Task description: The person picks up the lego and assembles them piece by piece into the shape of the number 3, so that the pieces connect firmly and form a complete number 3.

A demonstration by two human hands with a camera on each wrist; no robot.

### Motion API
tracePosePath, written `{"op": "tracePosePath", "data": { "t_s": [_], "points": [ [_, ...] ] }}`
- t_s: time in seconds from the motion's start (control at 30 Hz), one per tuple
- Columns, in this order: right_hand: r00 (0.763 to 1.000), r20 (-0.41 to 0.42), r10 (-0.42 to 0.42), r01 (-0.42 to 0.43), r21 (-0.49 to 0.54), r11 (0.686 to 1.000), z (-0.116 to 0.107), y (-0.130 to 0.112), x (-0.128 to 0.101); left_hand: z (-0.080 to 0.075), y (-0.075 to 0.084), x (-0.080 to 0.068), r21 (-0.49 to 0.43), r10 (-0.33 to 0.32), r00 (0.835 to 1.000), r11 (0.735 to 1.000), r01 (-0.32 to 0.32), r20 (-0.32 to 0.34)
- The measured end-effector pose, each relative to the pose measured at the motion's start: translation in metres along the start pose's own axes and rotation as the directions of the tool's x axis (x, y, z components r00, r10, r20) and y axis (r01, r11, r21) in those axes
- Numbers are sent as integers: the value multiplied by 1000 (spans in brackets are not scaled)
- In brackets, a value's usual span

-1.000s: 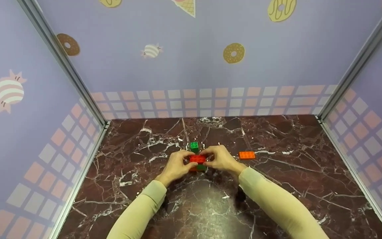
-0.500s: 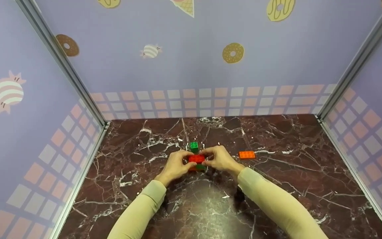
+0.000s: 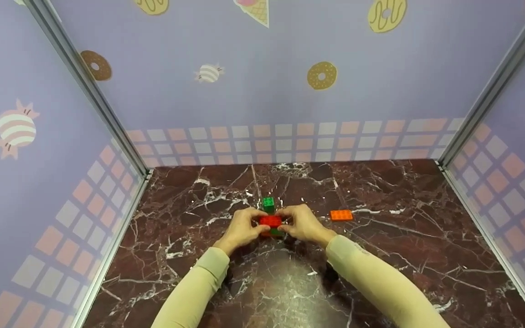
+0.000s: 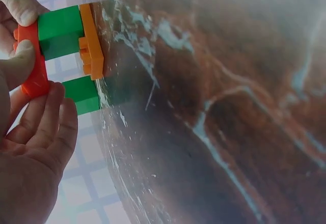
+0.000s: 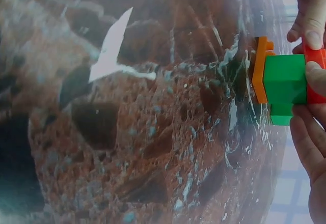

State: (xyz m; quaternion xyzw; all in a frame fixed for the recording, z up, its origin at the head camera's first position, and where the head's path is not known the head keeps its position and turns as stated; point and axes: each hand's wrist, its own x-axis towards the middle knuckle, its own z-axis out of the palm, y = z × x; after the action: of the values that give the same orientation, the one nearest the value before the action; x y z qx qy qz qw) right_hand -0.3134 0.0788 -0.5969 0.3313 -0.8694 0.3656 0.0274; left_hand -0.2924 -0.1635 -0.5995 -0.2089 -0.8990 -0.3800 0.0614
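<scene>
In the head view my left hand (image 3: pixel 240 227) and right hand (image 3: pixel 306 224) pinch a flat red building brick (image 3: pixel 270 221) at its two ends, between thumbs and fingers. Directly below it, a green brick (image 4: pixel 61 28) stands at one end of a flat orange brick (image 4: pixel 92 43) lying on the table. In the left wrist view the red brick lies against the green brick's top and juts past it over bare orange studs. Fingers hide parts of the red brick (image 5: pixel 315 61) in the right wrist view.
A second green brick (image 3: pixel 268 203) stands on the table just behind the stack. Another flat orange brick (image 3: pixel 341 215) lies to the right. The dark marbled table (image 3: pixel 381 269) is bounded by patterned walls at the back (image 3: pixel 262 100) and both sides.
Both hands keep their pinch on the red brick, which has shifted very slightly left over the green brick. The head view has tilted a little.
</scene>
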Motion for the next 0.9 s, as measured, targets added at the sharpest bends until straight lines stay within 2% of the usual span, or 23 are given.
{"op": "tracePosePath", "data": {
  "t_s": [0.23,0.47,0.7,0.9],
  "points": [
    [998,-43,-44,45,21,999,4,5,-4,0,0,2,-7,3,1000,1000,-3,18],
    [1000,-9,1,0,61,998,1,5,-2,1,0,2,23,4,1000,1000,-4,-12],
    [999,39,38,-41,79,996,-3,4,-2,0,3,0,32,23,1000,999,-24,8],
    [999,29,34,-36,75,997,-4,3,0,-4,5,2,51,11,1000,999,-12,14]
  ]
}}
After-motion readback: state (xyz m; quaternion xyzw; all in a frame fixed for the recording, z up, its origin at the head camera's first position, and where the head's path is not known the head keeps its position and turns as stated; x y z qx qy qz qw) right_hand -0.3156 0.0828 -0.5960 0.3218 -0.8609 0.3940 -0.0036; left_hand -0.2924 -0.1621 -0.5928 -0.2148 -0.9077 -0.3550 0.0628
